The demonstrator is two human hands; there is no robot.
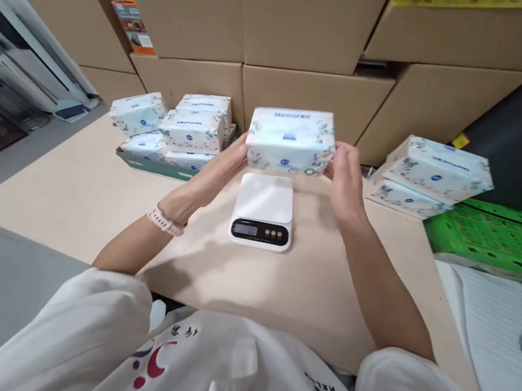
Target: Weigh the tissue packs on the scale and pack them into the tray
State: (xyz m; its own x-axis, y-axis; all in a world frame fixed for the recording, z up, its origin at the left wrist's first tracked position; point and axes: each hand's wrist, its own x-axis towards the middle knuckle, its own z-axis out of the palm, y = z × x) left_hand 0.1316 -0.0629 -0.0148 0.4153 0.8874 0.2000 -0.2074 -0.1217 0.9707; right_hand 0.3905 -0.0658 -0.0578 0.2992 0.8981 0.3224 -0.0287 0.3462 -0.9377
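Tissue pack [291,140], pale and floral-printed

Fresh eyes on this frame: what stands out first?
The flowered pack, held between the left hand and right hand mid-picture, near a white scale. Then similar packs: a group in a green tray at left, a stack at right. Behind, big cardboard boxes line the far side.

White scale [265,206] anchors pale tabletop [65,188]

The scale sits flat, its display and buttons along the near edge. Beyond it to the left, a green tray [155,167] loaded with floral-wrapped packs [192,129] rests on the tabletop; beyond it to the right stands a stack of two matching packs [428,178].
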